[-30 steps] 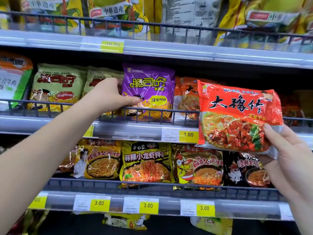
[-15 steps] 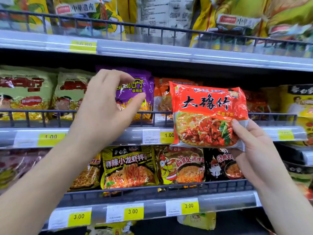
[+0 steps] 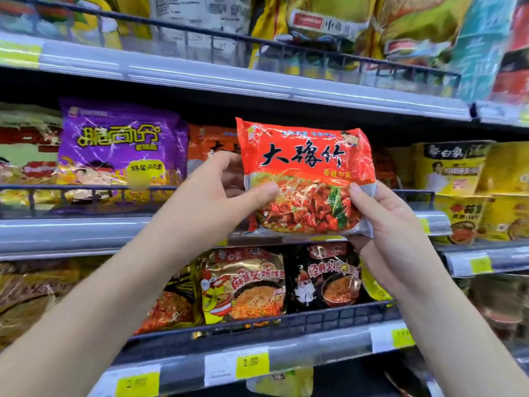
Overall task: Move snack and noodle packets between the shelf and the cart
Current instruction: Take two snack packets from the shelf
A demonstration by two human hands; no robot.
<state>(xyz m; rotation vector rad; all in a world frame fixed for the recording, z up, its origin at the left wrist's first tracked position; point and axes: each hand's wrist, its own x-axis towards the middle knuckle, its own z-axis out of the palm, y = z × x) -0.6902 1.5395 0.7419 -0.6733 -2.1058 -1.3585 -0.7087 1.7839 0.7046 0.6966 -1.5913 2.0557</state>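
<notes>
Half a second ago my left hand [image 3: 211,202] was by the purple crinkled plastic snack packet [image 3: 120,147]; it has since crossed over to the red plastic noodle packet [image 3: 309,167] with black characters and a picture of saucy noodles, which my right hand [image 3: 383,224] was holding alone. Now both hands hold it. My left thumb presses on the front near the packet's left edge and the other left fingers curl round behind that edge, so the hand pinches it. My right thumb lies on the front at the lower right corner. The right fingers are tucked behind and under the packet, where I cannot tell how they lie.

The red packet is upright, face toward me, held in the air in front of the grey metal middle shelf [image 3: 86,233], its lower edge about level with the shelf's front strip. The purple packet stands on that shelf behind the dark wire rail [image 3: 86,188], well to the left of my left hand. On the shelf below, a gold packet with a cartoon chicken [image 3: 243,285] and a black packet [image 3: 323,276] stand side by side under my hands. Yellow packets [image 3: 452,170] stand on the shelf to the right. A white-and-yellow price tag [image 3: 252,363] sits on the lower strip, its number blurred.
</notes>
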